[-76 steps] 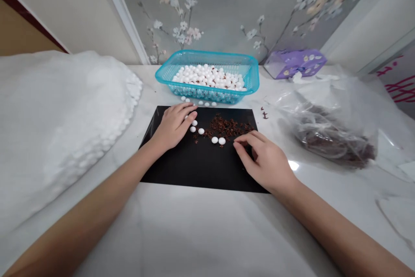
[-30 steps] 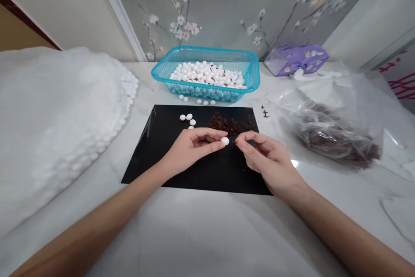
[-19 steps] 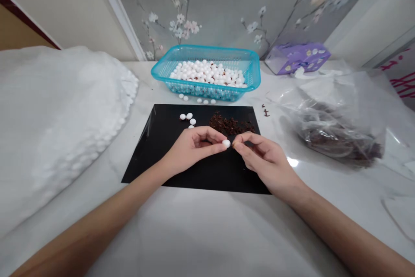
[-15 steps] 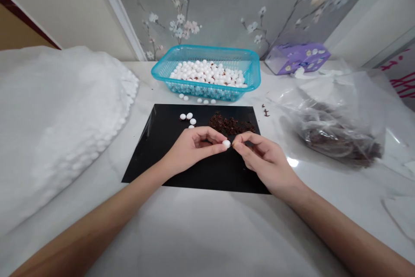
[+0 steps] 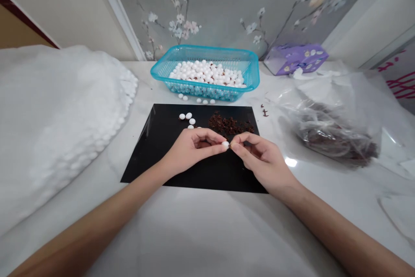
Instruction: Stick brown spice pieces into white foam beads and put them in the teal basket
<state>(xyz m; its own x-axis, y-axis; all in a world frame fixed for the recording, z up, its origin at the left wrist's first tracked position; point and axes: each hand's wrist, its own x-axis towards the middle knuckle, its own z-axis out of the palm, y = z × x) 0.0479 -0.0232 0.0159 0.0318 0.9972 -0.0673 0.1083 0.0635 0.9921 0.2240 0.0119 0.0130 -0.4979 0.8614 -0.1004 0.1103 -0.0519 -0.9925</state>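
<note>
Between the thumb and fingertips of my left hand point(image 5: 189, 149) is a small white ball point(image 5: 225, 144), held over a black mat point(image 5: 142, 160). My right hand point(image 5: 264, 156) is pinched at the ball's right side, its fingertips on a tiny brown piece that they mostly hide. Just beyond my hands, a pile of small dark brown pieces point(image 5: 228, 124) lies on the mat. Several loose white balls point(image 5: 188, 116) sit at the mat's upper left, at least one with a brown bit beside it.
A blue plastic basket point(image 5: 155, 71) of white balls, some with brown bits, stands behind the mat, with several balls in front of it. A large white bag point(image 5: 58, 125) bulges at left. To the right lie a clear bag of brown pieces point(image 5: 333, 132) and a purple tissue pack point(image 5: 296, 58).
My right fingertips have moved slightly left, closing the small gap to the white ball. My left hand keeps its pinch on the ball. The view has shifted a little.
</note>
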